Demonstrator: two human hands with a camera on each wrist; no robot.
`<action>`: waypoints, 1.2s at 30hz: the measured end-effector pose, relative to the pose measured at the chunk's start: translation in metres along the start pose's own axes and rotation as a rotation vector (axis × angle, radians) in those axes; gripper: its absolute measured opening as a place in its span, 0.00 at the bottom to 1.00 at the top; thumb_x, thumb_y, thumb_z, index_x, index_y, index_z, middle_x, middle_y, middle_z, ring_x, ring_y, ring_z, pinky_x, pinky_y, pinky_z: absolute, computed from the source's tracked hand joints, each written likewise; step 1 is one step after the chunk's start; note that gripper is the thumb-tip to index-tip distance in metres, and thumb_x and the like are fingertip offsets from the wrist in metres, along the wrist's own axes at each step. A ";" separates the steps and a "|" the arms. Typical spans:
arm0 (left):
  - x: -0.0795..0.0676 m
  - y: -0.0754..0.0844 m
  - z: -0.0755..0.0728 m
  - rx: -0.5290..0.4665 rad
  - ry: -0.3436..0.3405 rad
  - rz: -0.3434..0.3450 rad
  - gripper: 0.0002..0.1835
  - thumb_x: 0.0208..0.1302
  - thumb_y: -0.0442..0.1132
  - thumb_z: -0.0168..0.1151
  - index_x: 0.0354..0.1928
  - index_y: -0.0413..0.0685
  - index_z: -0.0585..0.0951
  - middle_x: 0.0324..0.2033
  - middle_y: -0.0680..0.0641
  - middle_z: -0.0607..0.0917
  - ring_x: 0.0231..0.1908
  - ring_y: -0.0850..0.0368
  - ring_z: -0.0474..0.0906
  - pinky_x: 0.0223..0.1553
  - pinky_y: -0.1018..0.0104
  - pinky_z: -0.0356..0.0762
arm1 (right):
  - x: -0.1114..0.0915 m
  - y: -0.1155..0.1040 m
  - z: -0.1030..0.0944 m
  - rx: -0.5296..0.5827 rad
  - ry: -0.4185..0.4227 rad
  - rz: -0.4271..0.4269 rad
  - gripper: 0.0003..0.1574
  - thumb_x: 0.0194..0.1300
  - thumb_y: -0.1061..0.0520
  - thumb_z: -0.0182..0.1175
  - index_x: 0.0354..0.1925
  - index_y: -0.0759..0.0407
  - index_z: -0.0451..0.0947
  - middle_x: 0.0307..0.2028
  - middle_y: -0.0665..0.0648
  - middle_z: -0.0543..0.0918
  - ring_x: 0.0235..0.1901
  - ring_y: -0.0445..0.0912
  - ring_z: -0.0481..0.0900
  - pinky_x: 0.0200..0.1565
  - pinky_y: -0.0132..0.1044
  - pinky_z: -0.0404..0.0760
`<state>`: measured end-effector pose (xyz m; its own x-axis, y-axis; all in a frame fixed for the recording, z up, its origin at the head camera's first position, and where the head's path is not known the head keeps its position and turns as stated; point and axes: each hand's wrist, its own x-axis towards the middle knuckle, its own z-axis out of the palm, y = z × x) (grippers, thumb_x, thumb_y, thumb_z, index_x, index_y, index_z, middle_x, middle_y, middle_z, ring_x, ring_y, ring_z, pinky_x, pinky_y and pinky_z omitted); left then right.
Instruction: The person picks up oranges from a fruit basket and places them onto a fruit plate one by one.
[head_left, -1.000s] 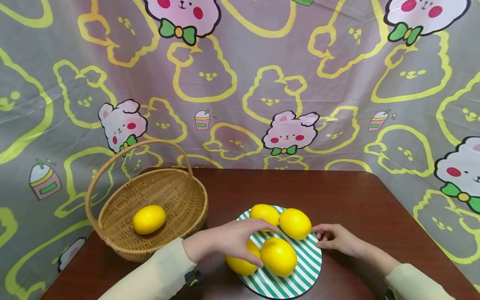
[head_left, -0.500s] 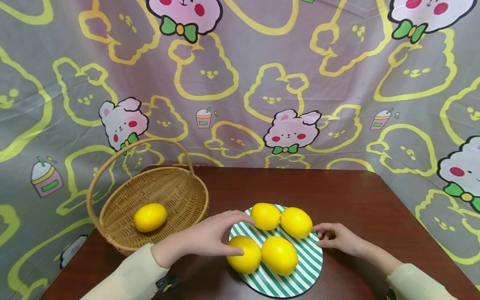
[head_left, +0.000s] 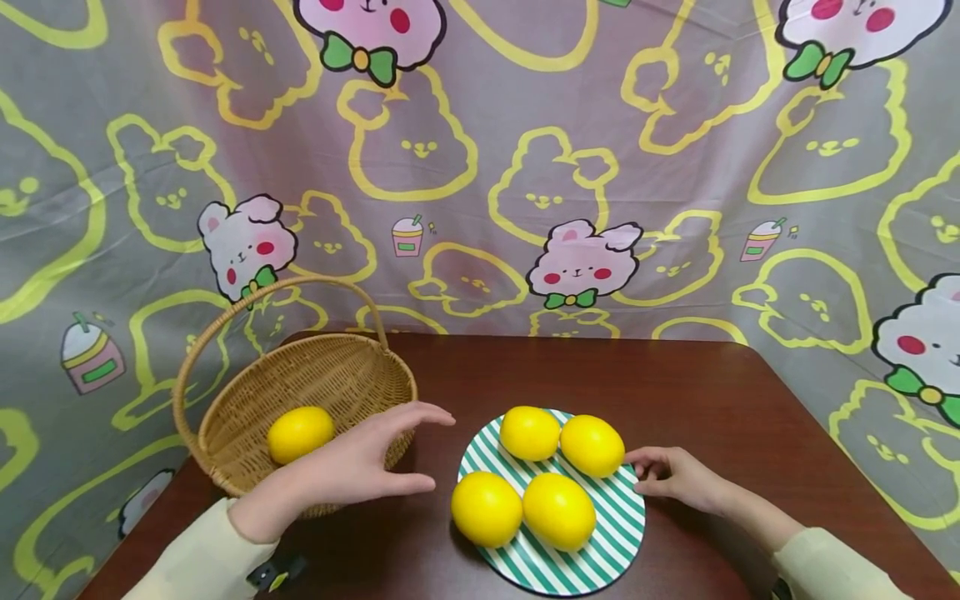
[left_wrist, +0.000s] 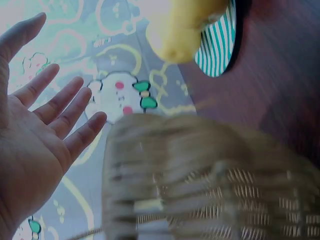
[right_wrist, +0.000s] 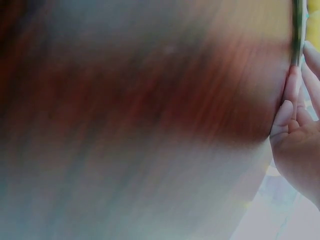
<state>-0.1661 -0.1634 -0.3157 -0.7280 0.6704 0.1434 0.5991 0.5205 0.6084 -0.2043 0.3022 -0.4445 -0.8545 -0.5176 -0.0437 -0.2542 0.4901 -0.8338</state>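
Several yellow lemons lie on a round plate with green and white stripes. Another lemon rests inside the wicker basket on the left. My left hand is between basket and plate, overlapping the basket's near right side in the head view. Its thumb and fingers are spread apart with nothing between them; the left wrist view shows the bare palm beside the basket weave. At the plate's right rim, my right hand pinches the edge with curled fingers and thumb.
The basket's tall arched handle rises at the left of the brown wooden table. A patterned cloth with cartoon rabbits hangs behind the table and along both sides.
My left hand has moved left from over the plate toward the basket, its fingers leaving the lemons. My right hand stays at the plate's rim, and the lemons keep their places.
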 end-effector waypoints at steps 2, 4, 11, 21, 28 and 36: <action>-0.005 -0.003 -0.004 0.009 0.022 -0.005 0.34 0.55 0.58 0.70 0.64 0.71 0.69 0.61 0.67 0.70 0.63 0.63 0.65 0.62 0.50 0.65 | 0.000 0.000 0.000 -0.008 -0.001 -0.003 0.24 0.63 0.61 0.65 0.56 0.68 0.76 0.37 0.56 0.76 0.32 0.44 0.73 0.32 0.30 0.73; -0.011 -0.007 -0.009 0.019 0.043 -0.008 0.34 0.55 0.59 0.70 0.64 0.69 0.69 0.60 0.66 0.71 0.63 0.62 0.65 0.61 0.50 0.65 | 0.000 -0.001 0.000 -0.011 -0.003 -0.004 0.24 0.63 0.60 0.65 0.56 0.68 0.76 0.37 0.56 0.76 0.32 0.44 0.73 0.32 0.30 0.73; -0.025 -0.018 -0.025 0.022 0.087 -0.082 0.36 0.53 0.54 0.73 0.64 0.62 0.70 0.58 0.59 0.76 0.59 0.57 0.70 0.58 0.46 0.68 | 0.001 0.000 -0.001 -0.049 0.004 0.017 0.25 0.62 0.57 0.66 0.56 0.66 0.76 0.36 0.56 0.76 0.32 0.44 0.74 0.33 0.30 0.73; -0.039 -0.042 -0.042 0.065 0.136 -0.116 0.34 0.57 0.56 0.70 0.64 0.58 0.70 0.57 0.54 0.77 0.58 0.52 0.72 0.55 0.43 0.70 | 0.001 0.001 0.000 -0.035 0.000 0.019 0.25 0.62 0.57 0.66 0.56 0.67 0.76 0.36 0.56 0.76 0.32 0.44 0.74 0.33 0.30 0.73; -0.046 -0.055 -0.050 0.044 0.163 -0.158 0.35 0.54 0.53 0.73 0.63 0.57 0.71 0.58 0.52 0.78 0.58 0.48 0.72 0.54 0.41 0.69 | 0.000 0.002 0.000 0.000 0.003 0.003 0.25 0.62 0.60 0.66 0.56 0.69 0.76 0.37 0.56 0.76 0.32 0.43 0.73 0.33 0.30 0.73; -0.051 -0.068 -0.058 0.060 0.193 -0.160 0.36 0.52 0.51 0.75 0.62 0.53 0.73 0.55 0.50 0.80 0.56 0.47 0.73 0.53 0.41 0.69 | 0.000 0.003 0.000 -0.009 0.004 -0.001 0.25 0.63 0.60 0.65 0.56 0.69 0.75 0.37 0.56 0.76 0.32 0.43 0.73 0.33 0.30 0.73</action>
<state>-0.1887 -0.2633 -0.3191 -0.8616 0.4672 0.1987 0.4861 0.6462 0.5884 -0.2051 0.3032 -0.4473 -0.8561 -0.5152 -0.0400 -0.2594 0.4954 -0.8291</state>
